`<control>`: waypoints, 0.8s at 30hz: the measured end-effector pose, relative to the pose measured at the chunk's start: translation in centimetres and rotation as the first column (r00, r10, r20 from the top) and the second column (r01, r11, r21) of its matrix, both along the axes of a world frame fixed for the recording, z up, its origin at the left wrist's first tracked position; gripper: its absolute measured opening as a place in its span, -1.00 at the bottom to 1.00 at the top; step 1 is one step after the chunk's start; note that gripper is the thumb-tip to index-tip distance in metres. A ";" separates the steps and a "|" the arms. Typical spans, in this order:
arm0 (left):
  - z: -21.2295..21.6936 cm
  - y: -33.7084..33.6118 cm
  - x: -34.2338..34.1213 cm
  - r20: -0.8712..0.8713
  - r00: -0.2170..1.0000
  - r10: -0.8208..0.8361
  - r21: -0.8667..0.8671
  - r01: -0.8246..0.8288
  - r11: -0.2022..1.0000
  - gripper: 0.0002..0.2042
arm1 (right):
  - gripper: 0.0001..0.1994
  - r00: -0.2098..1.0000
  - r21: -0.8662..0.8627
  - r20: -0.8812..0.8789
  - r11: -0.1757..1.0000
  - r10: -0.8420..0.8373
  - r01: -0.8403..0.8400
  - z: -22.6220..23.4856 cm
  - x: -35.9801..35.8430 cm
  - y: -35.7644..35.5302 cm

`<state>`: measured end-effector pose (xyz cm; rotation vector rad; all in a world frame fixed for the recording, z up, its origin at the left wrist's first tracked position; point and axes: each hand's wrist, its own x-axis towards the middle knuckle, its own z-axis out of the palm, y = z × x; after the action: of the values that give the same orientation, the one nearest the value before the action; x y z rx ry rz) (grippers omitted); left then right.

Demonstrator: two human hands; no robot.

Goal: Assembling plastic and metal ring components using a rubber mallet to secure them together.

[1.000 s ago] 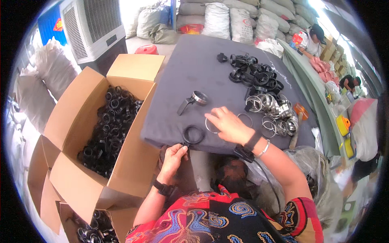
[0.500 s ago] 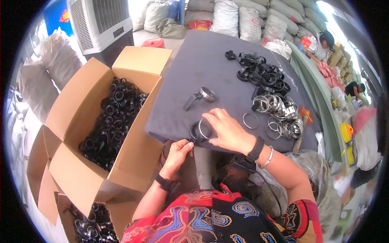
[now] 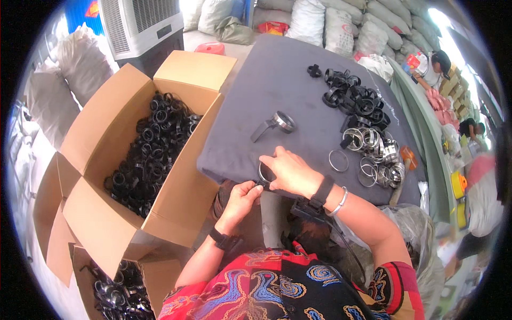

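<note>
Your right hand point(image 3: 290, 172) and left hand point(image 3: 242, 198) both pinch the round metal-and-black ring clamp point(image 3: 265, 176) at the near edge of the grey cloth-covered table point(image 3: 277, 80); keep it level, pressing evenly.

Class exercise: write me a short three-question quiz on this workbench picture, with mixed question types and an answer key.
1. True or false: the open cardboard box beside the grey table holds black rings.
2. Both hands meet at which table edge? A. near edge B. far edge C. right edge
3. Fill in: the loose metal rings lie to the person's ____ of the right hand.

Key: 1 true; 2 A; 3 right. The left hand and right hand pinch one ring together.
</note>
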<state>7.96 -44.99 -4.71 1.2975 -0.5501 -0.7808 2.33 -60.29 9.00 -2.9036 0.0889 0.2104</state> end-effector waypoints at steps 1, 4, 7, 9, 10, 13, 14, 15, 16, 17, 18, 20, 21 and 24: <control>0.1 0.0 0.0 -0.008 1.000 -0.004 -0.007 0.003 1.000 -0.79 | -0.32 1.000 -0.023 -0.020 1.000 0.000 -0.001 0.1 0.2 0.2; 0.5 0.1 0.0 -0.015 1.000 0.002 0.009 -0.002 1.000 -0.79 | -0.30 0.999 -0.091 -0.027 0.995 0.033 -0.035 0.1 0.7 0.5; 0.3 0.0 0.2 0.046 0.999 0.005 0.047 -0.007 0.999 -0.79 | -0.35 0.998 -0.089 -0.040 0.995 0.051 -0.054 0.2 0.8 -0.2; 0.1 0.0 0.1 0.041 0.999 0.004 0.037 -0.005 0.999 -0.80 | -0.39 0.998 -0.084 0.004 0.995 0.059 -0.059 -0.1 0.8 -0.3; 0.0 -0.2 -0.1 0.036 0.999 0.002 0.027 -0.003 1.000 -0.80 | -0.42 0.997 -0.082 0.047 0.995 0.067 -0.063 -0.3 0.7 -0.5; 0.5 0.0 -0.4 0.079 0.997 0.011 0.070 -0.016 0.997 -0.81 | -0.49 0.951 -0.089 0.253 0.983 0.177 -0.160 -3.3 1.8 -0.4; 0.4 0.6 -0.2 0.128 0.992 0.011 0.096 -0.023 0.995 -0.82 | -0.49 0.949 -0.091 0.270 0.985 0.165 -0.145 -5.0 2.3 0.0; 0.5 0.6 -0.2 0.136 0.991 -0.012 0.087 0.000 0.996 -0.82 | -0.50 0.947 -0.100 0.286 0.988 0.145 -0.121 -6.1 2.3 0.3; 0.4 0.9 -0.1 0.118 0.993 0.005 0.098 -0.017 0.995 -0.82 | -0.51 0.924 -0.109 0.353 0.987 0.149 -0.117 -6.8 2.6 0.7; 0.3 0.5 -0.3 0.095 0.995 0.015 0.103 -0.025 0.994 -0.82 | -0.48 0.927 -0.112 0.352 0.989 0.129 -0.095 -7.0 2.5 0.6; 0.1 0.1 -0.2 0.066 0.998 -0.005 0.101 -0.001 0.995 -0.83 | -0.47 0.932 -0.112 0.350 0.992 0.098 -0.062 -7.2 2.3 0.2; 0.4 0.4 -0.4 0.059 0.998 -0.002 0.089 -0.004 0.996 -0.83 | -0.46 0.934 -0.101 0.349 0.994 0.074 -0.041 -7.1 2.4 0.7; 0.7 0.5 -0.4 0.052 0.999 0.007 0.073 -0.011 0.997 -0.83 | -0.45 0.928 -0.093 0.367 0.995 0.058 -0.025 -7.0 2.5 1.0; 1.1 0.2 -0.2 0.057 0.998 0.028 0.098 -0.034 0.995 -0.82 | -0.44 0.931 -0.084 0.362 0.996 0.038 -0.008 -6.8 2.6 0.6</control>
<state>7.75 -44.84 -3.64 1.4196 -0.5402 -0.7557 4.91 -59.65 2.21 -2.9690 -0.0001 -0.3372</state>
